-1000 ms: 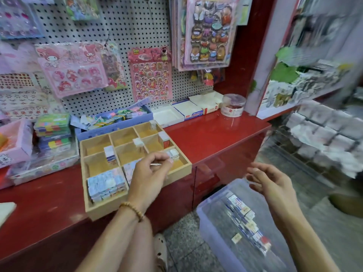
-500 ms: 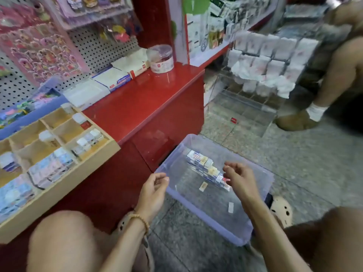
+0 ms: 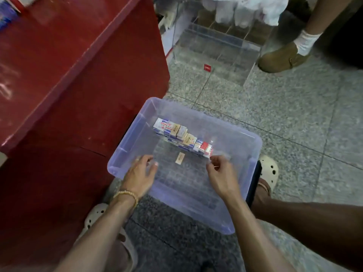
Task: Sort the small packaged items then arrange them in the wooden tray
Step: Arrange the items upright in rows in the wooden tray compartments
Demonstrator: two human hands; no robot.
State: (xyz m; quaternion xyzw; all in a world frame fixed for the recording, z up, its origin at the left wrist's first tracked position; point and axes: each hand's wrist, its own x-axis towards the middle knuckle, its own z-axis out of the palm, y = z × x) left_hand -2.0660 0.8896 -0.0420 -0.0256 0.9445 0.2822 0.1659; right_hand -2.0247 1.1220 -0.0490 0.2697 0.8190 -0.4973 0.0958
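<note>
Both hands now over bin [image 3: 253, 142] | packets [image 3: 182, 137] rowed inside

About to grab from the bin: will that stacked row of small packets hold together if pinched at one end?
Probably not: the row of small packets looks like separate little boxes, loosely stacked, so it would likely break apart. Each seems light and stiff. On the smooth clear bin floor, they would probably slide when pushed.

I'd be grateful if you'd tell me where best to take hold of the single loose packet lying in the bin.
The loose packet lies flat on the bin floor, apart from the row of packets. Probably best pinched across its two long edges, coming straight down from above. The right hand is nearest and looks free.
</note>
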